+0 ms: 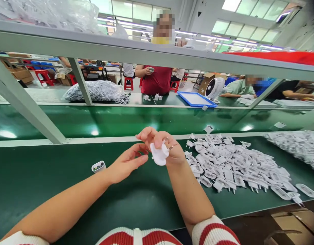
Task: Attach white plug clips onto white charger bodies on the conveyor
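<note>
In my right hand (173, 148) is a white two-pin plug cover (160, 154), pinched between thumb and fingers with its metal pins pointing up and right. My left hand (131, 158) is just left of it, fingers apart and slightly curled, and nothing shows in its grasp. On the green tabletop (108, 211), beyond my left forearm, lies a white charger housing (98, 166) with its open end showing a circuit board inside. A large heap of white plug covers (230, 163) spreads over the table to the right of my right hand.
A clear bag of white parts (297, 146) lies at the far right. Behind the table runs a green conveyor belt (121, 119) with a few white pieces on it. A metal shelf frame (126, 51) crosses above. Co-workers sit or stand opposite, near a blue tray (196, 99).
</note>
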`<action>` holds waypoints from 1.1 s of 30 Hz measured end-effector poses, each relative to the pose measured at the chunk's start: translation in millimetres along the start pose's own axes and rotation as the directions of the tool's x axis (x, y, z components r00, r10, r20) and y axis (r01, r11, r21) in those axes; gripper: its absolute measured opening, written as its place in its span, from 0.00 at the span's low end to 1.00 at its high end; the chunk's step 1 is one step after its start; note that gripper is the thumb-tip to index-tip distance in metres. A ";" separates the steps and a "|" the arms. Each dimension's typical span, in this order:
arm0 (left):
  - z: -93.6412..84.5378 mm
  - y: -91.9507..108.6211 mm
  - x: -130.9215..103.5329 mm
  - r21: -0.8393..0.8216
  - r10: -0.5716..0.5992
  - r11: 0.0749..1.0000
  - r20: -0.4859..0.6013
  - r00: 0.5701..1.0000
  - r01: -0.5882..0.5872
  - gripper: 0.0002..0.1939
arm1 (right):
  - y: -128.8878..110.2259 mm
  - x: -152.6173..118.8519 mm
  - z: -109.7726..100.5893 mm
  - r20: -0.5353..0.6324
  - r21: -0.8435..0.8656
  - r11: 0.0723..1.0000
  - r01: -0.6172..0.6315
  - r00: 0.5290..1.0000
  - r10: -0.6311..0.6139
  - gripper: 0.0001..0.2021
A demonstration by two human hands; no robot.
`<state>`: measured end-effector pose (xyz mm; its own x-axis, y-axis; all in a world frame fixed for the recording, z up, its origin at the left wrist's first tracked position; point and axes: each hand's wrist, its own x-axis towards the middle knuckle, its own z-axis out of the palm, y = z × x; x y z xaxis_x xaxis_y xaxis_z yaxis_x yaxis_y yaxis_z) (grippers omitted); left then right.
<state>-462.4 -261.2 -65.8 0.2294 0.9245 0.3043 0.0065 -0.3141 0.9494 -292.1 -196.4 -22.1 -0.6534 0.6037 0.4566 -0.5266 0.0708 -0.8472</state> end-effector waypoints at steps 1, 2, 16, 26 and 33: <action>3.2 14.2 1.3 -0.148 -0.064 0.986 0.066 0.996 0.073 0.20 | -3.5 -0.6 1.3 0.001 -0.030 0.999 0.012 1.000 -0.012 0.20; 6.5 25.6 2.3 -0.276 -0.125 0.948 0.125 0.984 0.155 0.20 | -7.5 -1.6 2.4 0.001 -0.057 0.998 0.030 1.000 -0.030 0.20; 23.1 59.3 -0.8 -0.702 0.000 0.681 0.283 0.959 0.207 0.14 | -19.3 -3.2 7.7 0.065 -0.231 0.968 0.093 0.995 -0.080 0.10; 28.4 61.6 -3.3 -0.656 0.059 0.736 -0.187 0.981 -0.169 0.14 | -21.0 -22.5 38.2 -0.223 -0.274 0.956 0.107 0.960 -0.171 0.11; 35.2 57.8 -4.8 -0.526 0.147 0.793 -0.321 0.936 -0.305 0.13 | -22.1 -25.6 46.6 -0.290 -0.330 0.940 0.090 0.938 -0.192 0.08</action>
<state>-428.8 -291.4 -15.2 -0.0969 0.8881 0.4492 -0.5773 -0.4179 0.7015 -289.1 -250.4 -2.4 -0.3539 0.7827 0.5121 -0.3745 0.3831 -0.8444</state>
